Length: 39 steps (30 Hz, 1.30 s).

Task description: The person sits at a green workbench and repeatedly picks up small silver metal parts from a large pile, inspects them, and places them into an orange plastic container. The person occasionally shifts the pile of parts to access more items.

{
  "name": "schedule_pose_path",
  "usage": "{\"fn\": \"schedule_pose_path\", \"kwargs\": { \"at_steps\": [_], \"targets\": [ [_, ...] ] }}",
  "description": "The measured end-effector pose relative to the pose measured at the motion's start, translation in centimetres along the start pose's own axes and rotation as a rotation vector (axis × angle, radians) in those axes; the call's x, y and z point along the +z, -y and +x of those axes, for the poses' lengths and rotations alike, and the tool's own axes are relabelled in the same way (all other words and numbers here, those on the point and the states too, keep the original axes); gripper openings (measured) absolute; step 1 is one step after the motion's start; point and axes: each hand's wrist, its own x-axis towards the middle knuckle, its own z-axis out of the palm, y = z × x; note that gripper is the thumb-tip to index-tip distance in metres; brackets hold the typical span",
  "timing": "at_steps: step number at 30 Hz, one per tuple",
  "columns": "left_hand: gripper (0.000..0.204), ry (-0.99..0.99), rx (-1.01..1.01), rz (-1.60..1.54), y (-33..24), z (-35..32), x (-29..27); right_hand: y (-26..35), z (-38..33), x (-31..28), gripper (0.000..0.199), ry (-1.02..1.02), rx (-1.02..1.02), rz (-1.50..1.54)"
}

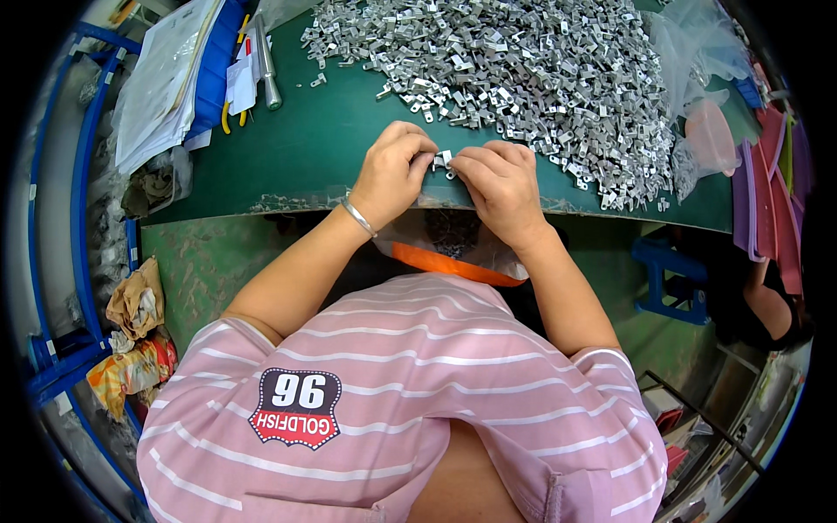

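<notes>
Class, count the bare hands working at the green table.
2: the left hand and right hand meet at the green table edge, pinching small silver metal parts.

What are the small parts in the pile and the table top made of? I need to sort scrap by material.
The small parts look like bare metal, perhaps steel or aluminium: silvery grey, glinting, sharp bent edges. The table top looks like a matte green mat, perhaps rubber or vinyl; its front edge is worn pale.

Small metal part (443, 160) mostly hidden between fingertips of left hand (394, 170) and right hand (499, 187); shape too small to tell. Heap of metal pieces (514, 74) cut off at table's far edge.
</notes>
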Motion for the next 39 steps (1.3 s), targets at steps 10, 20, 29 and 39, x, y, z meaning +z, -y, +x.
{"fn": "schedule_pose_path", "kwargs": {
  "at_steps": [10, 20, 29, 39],
  "targets": [
    [0.036, 0.148, -0.098, -0.003, -1.2, 0.2, -1.2, -1.5, 0.0, -1.6, 0.021, -0.028, 0.02, 0.114],
    [0.04, 0.177, 0.035, 0.047, -1.5, 0.7, 1.1, 0.2, -0.4, -1.1, 0.043, 0.091, 0.194, 0.172],
    [0.034, 0.318, 0.225, -0.11, -3.2, -3.7, 1.3, 1.6, -4.9, -3.1, 0.024, 0.148, 0.09, 0.392],
    [0.052, -0.163, -0.128, 0.378, 3.1, 5.3, -1.8, -1.0, 4.9, -0.1, 0.035, 0.088, -0.083, 0.104]
  ]
}}
